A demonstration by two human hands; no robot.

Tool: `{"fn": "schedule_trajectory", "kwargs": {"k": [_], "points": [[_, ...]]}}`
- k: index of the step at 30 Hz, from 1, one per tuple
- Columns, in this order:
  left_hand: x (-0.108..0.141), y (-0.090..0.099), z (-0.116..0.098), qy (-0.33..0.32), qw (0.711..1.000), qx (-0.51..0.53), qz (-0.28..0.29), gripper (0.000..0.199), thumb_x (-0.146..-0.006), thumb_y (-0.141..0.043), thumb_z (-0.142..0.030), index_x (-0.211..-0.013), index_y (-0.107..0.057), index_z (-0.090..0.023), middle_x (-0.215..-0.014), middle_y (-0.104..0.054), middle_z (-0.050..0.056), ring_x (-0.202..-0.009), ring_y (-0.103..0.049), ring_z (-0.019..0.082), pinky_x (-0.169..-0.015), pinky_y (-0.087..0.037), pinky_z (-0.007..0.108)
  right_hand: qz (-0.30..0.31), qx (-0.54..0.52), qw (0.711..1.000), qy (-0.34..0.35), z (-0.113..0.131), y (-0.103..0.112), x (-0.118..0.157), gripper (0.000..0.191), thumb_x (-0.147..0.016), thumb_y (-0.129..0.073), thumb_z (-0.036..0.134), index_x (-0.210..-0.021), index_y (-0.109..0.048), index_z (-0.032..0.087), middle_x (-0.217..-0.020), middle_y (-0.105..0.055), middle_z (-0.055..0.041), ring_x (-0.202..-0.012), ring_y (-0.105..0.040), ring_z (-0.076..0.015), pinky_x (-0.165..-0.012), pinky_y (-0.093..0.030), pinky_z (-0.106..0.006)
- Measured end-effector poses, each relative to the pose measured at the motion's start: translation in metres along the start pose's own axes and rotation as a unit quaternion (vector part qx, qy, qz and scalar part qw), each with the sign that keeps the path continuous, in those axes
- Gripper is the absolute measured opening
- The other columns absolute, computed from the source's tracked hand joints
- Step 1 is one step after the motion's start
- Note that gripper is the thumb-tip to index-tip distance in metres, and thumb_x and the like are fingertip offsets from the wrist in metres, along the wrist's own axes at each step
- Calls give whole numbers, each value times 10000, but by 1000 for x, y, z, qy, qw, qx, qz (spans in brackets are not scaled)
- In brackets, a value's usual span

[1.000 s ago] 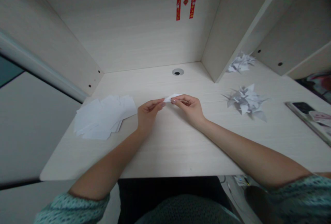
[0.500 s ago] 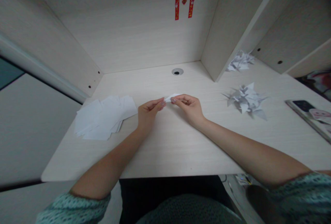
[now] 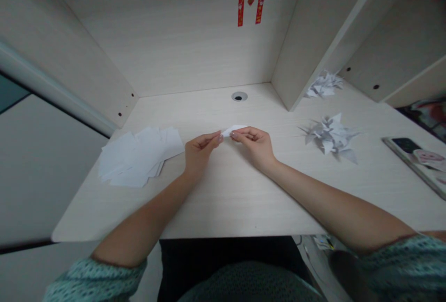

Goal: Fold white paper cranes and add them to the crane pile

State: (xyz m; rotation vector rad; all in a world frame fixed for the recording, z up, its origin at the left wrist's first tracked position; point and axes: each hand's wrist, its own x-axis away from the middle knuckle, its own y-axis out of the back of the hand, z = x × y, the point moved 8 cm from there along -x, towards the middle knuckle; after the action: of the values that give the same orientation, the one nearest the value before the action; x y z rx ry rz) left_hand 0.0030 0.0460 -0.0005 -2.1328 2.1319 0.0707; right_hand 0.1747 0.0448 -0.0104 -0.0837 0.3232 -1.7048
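Note:
A small folded piece of white paper (image 3: 228,131) is held between my two hands over the middle of the desk. My left hand (image 3: 202,151) pinches its left end between thumb and fingers. On the other side, my right hand (image 3: 254,143) grips the right part with thumb and forefinger, and its fingers cover some of the paper. The exact folds are too small to make out. Left of my left hand lies a loose stack of white paper sheets (image 3: 139,155). To the right of my right hand sits a pile of folded paper cranes (image 3: 331,134).
Another heap of folded paper (image 3: 325,83) lies behind the upright divider (image 3: 306,55). A phone (image 3: 414,160) rests at the desk's right side. A round cable hole (image 3: 239,96) is near the back panel. The desk's front edge (image 3: 226,237) runs before my lap.
Both hands keep their pinch on the folded paper, almost in the same place. The view has shifted very slightly; slightly more of the paper shows above my right fingers.

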Motion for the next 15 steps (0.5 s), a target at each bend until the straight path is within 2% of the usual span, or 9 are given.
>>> {"fn": "schedule_trajectory", "kwargs": {"k": [4,15], "points": [[0,-1,-1,2,1000,5,0,306,-657,-760,-361,-911,-743,-192,-841,-745,58,-781,-676,159,-773,-523,302,-3,-10,1000,-13,-2,0,0,202,-613,-787,352,-715,-720,190,-683,-720,-25,-623,-646,-140,-677,-519,-300],[3,-3,-1,19,999,28,-9,313,-633,-776,-362,-894,-747,-190,-848,-746,64,-773,-686,166,-806,-530,326,-20,-7,1000,10,3,1,2,227,-600,-797,341,-758,-719,198,-707,-727,-25,-647,-660,-155,-713,-541,-333]]}}
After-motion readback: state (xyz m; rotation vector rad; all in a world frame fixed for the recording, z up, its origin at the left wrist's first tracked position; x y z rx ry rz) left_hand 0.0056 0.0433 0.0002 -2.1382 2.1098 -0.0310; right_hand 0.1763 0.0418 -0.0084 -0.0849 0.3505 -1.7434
